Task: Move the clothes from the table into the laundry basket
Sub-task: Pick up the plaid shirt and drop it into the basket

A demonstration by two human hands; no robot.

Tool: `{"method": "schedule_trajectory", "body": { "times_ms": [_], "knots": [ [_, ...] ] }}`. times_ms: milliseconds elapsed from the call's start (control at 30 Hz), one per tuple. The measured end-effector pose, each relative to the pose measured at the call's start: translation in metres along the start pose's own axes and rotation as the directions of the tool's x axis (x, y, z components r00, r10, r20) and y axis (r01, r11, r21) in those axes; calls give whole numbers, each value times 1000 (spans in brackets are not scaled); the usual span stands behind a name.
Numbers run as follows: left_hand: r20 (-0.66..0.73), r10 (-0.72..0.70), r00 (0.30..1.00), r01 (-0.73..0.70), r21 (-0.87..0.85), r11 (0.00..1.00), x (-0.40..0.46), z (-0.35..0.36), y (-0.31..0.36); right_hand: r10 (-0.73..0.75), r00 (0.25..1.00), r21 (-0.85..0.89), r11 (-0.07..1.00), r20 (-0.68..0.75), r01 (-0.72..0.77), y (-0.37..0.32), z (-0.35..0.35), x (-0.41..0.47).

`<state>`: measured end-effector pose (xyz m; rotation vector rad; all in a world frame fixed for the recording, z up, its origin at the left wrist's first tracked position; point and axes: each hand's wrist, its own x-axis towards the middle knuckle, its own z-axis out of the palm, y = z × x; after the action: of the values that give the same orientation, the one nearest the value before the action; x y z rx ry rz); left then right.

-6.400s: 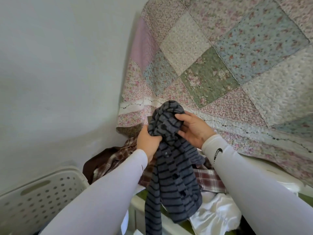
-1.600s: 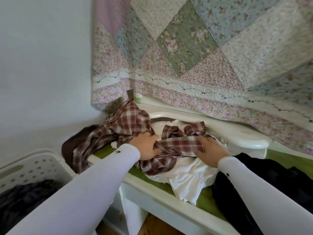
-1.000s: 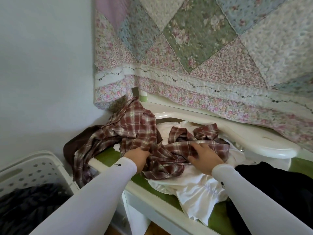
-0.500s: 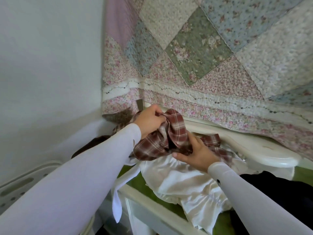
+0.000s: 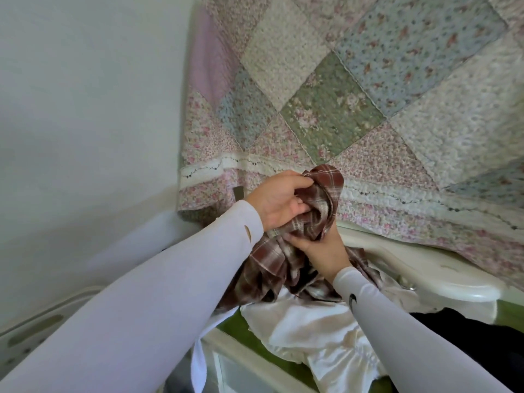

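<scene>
A red-brown plaid shirt (image 5: 286, 259) is bunched up and lifted above the table. My left hand (image 5: 276, 201) grips its upper folds, fingers curled into the cloth. Just below, my right hand (image 5: 320, 251) grips the bunch from underneath. The rest of the shirt hangs down between my arms. A white garment (image 5: 317, 333) lies on the green tabletop (image 5: 235, 327) under it, and a black garment (image 5: 467, 338) lies at the right. The white laundry basket (image 5: 37, 324) shows only its rim at the lower left, mostly hidden by my left arm.
A floral patchwork quilt (image 5: 354, 103) hangs behind the table. A white curved ledge (image 5: 442, 282) runs along the table's back right. A plain white wall fills the left. The table's white front edge (image 5: 243, 361) is below my arms.
Both hands have gathered the plaid shirt off the table and raised it higher, bunching it tighter. The view has tilted up, so less of the basket shows.
</scene>
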<state>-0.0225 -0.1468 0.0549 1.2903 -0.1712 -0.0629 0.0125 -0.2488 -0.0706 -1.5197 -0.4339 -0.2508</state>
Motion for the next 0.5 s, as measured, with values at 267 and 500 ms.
{"method": "schedule_trajectory", "body": {
  "times_ms": [267,500],
  "knots": [
    [-80,44,996,-41,45,998,-19,-48,24,39,974,74,997,-225,-23,-16,22,21],
    [-388,-40,921,355,790,500,-43,-150,-8,236,900,288,949,-368,-131,-23,27,37]
  ]
}}
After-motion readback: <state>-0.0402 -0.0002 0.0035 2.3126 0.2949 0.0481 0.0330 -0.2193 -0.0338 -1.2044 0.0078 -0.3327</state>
